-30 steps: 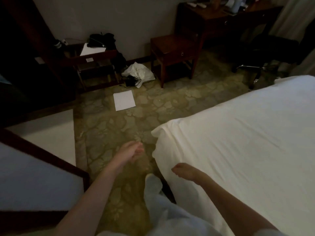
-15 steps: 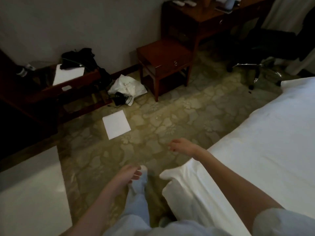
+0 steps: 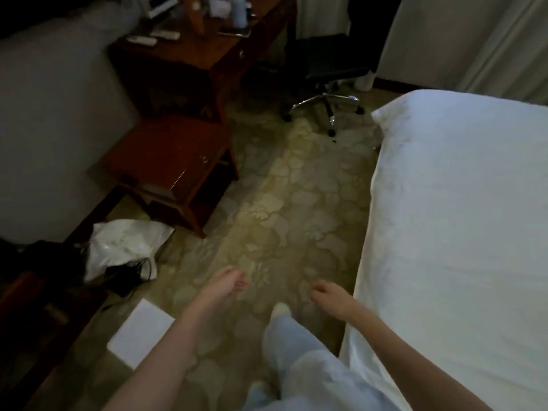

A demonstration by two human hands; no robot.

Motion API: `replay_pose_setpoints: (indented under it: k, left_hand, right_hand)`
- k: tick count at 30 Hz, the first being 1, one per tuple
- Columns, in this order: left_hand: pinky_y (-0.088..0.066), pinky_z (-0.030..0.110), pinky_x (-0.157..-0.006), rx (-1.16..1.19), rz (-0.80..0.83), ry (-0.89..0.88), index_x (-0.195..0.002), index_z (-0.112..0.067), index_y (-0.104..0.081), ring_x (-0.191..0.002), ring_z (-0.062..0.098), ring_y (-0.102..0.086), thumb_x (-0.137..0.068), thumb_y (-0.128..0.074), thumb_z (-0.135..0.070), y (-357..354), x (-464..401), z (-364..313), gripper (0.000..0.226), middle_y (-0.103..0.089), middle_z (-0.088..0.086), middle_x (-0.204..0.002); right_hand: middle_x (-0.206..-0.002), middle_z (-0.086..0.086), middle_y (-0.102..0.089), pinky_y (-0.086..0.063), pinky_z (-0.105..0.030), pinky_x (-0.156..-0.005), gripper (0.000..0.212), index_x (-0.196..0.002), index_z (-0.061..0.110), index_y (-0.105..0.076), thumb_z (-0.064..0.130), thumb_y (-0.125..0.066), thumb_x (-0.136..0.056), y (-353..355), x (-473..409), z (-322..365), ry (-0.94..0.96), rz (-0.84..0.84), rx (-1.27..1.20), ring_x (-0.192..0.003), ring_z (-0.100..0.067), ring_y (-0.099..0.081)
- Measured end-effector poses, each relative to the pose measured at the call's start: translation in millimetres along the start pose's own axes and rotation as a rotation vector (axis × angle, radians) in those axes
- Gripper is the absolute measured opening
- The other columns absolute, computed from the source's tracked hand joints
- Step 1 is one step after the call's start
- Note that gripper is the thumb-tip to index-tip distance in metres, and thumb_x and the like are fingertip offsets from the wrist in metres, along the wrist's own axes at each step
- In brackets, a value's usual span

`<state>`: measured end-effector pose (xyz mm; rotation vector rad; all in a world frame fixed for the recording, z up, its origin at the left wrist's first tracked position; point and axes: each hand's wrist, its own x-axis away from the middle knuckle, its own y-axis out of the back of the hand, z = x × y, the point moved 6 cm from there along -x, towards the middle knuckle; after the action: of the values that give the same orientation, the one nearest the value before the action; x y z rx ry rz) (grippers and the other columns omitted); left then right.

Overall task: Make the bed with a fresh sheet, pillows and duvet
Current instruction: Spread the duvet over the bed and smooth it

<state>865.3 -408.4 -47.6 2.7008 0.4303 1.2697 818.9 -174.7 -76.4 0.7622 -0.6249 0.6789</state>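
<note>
Along the right of the view, the bed (image 3: 462,221) fills the frame from the far corner to the near edge, already covered by a white sheet (image 3: 439,262) that lies smooth on top and hangs down the side facing the carpeted floor (image 3: 284,221). No pillows or duvet are visible. The sheet is judged light, soft and limp: it should fold and drag rather than hold a shape, and it will slip over the mattress if pulled from one point only. The best hold is judged to be the hanging hem or the far corner (image 3: 381,117), pinched with both hands well apart so the cloth pulls evenly. Across the floor stand a dark wooden surface (image 3: 204,57) carrying small objects too blurred to name, a low wooden side table (image 3: 175,164), and an office chair (image 3: 326,105). A white bag (image 3: 124,244) and a sheet of paper (image 3: 139,336) lie on the floor. The left hand (image 3: 225,284) hangs over the carpet, its grip loosely curled and holding nothing. The right hand (image 3: 332,295) hangs just beside the bed's side, its grip likewise relaxed and holding nothing.
</note>
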Motion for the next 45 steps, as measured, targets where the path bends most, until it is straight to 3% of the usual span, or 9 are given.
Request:
replay_pose_setpoints:
  k: [4, 9, 12, 26, 29, 34, 38, 42, 45]
  left_hand:
    - [-0.044, 0.01, -0.047, -0.107, 0.115, -0.073, -0.094, -0.007, -0.055, -0.066, 0.012, -0.053, -0.101, -0.041, -0.008, -9, -73, -81, 0.015, -0.057, 0.006, -0.077]
    - [-0.042, 0.009, -0.047, -0.216, 0.122, -0.095, -0.085, -0.011, -0.056, -0.06, 0.006, -0.06, -0.101, -0.042, -0.011, -10, -161, -184, 0.021, -0.059, 0.004, -0.078]
    - [-0.039, 0.007, -0.042, -0.275, 0.169, -0.084, -0.083, -0.01, -0.054, -0.06, 0.007, -0.057, -0.101, -0.039, -0.008, -17, -204, -240, 0.023, -0.057, 0.004, -0.076]
    - [-0.042, 0.019, -0.061, -0.391, 0.213, -0.088, -0.101, -0.009, -0.062, -0.079, 0.012, -0.06, -0.101, -0.044, -0.019, -114, -464, -516, 0.021, -0.065, 0.006, -0.091]
    - [-0.046, 0.024, -0.068, -0.454, 0.262, -0.076, -0.107, -0.008, -0.062, -0.085, 0.015, -0.062, -0.1, -0.045, -0.022, -157, -512, -595, 0.023, -0.067, 0.006, -0.096]
    - [-0.047, 0.029, -0.08, -0.539, 0.389, -0.139, -0.107, -0.013, -0.061, -0.09, 0.015, -0.063, -0.1, -0.045, -0.022, -264, -575, -747, 0.02, -0.066, 0.004, -0.1]
    - [-0.044, 0.023, -0.072, -0.553, 0.544, -0.216, -0.11, -0.009, -0.06, -0.079, 0.01, -0.06, -0.101, -0.043, -0.019, -372, -619, -853, 0.021, -0.065, 0.0, -0.091]
    - [-0.046, 0.012, -0.061, -0.626, 0.594, -0.315, -0.112, -0.013, -0.059, -0.083, 0.005, -0.06, -0.102, -0.04, -0.021, -476, -670, -954, 0.023, -0.064, -0.003, -0.096]
    - [-0.045, 0.019, -0.072, -0.66, 0.617, -0.266, -0.108, -0.019, -0.059, -0.09, 0.008, -0.061, -0.103, -0.039, -0.024, -539, -700, -1016, 0.021, -0.066, 0.001, -0.11]
  right_hand:
    - [-0.094, 0.006, -0.057, -0.049, -0.027, -0.084, 0.011, -0.092, 0.029, -0.054, 0.032, -0.046, -0.099, 24, -58, 11, -0.087, 0.036, -0.025, -0.091, -0.009, -0.057]
    - [-0.103, 0.002, -0.061, -0.05, -0.023, -0.077, 0.019, -0.107, 0.023, -0.058, 0.035, -0.046, -0.099, 105, -139, 59, -0.118, -0.008, -0.113, -0.09, -0.009, -0.059]
    - [-0.11, -0.001, -0.062, -0.051, -0.03, -0.089, 0.028, -0.118, 0.017, -0.06, 0.033, -0.044, -0.1, 169, -196, 98, -0.071, -0.051, -0.15, -0.098, -0.013, -0.06]
    - [-0.112, -0.001, -0.063, -0.049, -0.033, -0.094, 0.025, -0.119, 0.02, -0.058, 0.029, -0.046, -0.1, 518, -439, 214, 0.012, -0.288, -0.465, -0.106, -0.015, -0.06]
    - [-0.112, -0.002, -0.064, -0.051, -0.034, -0.094, 0.018, -0.112, 0.023, -0.059, 0.026, -0.046, -0.1, 591, -473, 219, -0.045, -0.331, -0.614, -0.102, -0.014, -0.061]
    - [-0.098, -0.001, -0.061, -0.04, -0.016, -0.059, 0.016, -0.107, 0.018, -0.058, 0.024, -0.045, -0.101, 688, -519, 192, -0.186, -0.411, -0.815, -0.078, -0.007, -0.056]
    - [-0.096, -0.002, -0.06, -0.041, -0.021, -0.06, 0.019, -0.107, 0.017, -0.059, 0.024, -0.043, -0.1, 752, -566, 150, -0.314, -0.454, -0.924, -0.082, -0.011, -0.056]
    - [-0.112, -0.012, -0.063, -0.046, -0.031, -0.08, 0.018, -0.105, 0.02, -0.059, 0.03, -0.046, -0.099, 846, -623, 110, -0.381, -0.469, -0.998, -0.094, -0.017, -0.057]
    - [-0.107, -0.006, -0.06, -0.044, -0.025, -0.072, 0.024, -0.117, 0.014, -0.055, 0.028, -0.047, -0.1, 939, -657, 93, -0.389, -0.471, -1.073, -0.09, -0.014, -0.056]
